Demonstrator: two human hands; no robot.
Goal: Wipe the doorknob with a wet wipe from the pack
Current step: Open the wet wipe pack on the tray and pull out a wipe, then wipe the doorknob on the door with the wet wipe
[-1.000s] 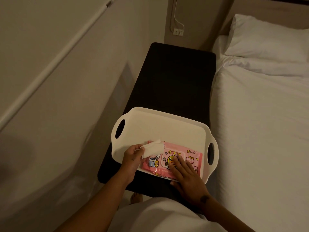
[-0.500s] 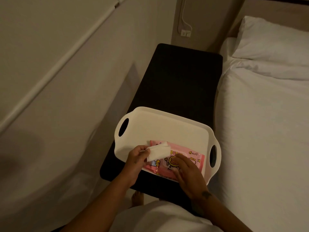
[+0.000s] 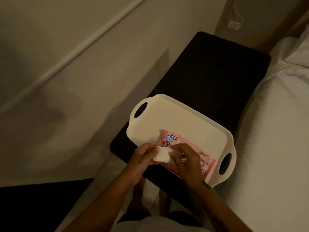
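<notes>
left hand (image 3: 142, 158): we see it pinching the left edge of a folded white wipe (image 3: 163, 155) | right hand (image 3: 187, 162): fingers closed on the wipe's right edge | pack (image 3: 170, 139): pink (cartoon print), lying in the white tray (image 3: 175, 118) on a dark bench (image 3: 214, 72) beside the bed (image 3: 275, 131)

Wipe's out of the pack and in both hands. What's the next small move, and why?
Probably lift the wipe clear. The left hand and right hand both pinch it over the pink pack, which lies on the tray. No doorknob is in view yet.
</notes>
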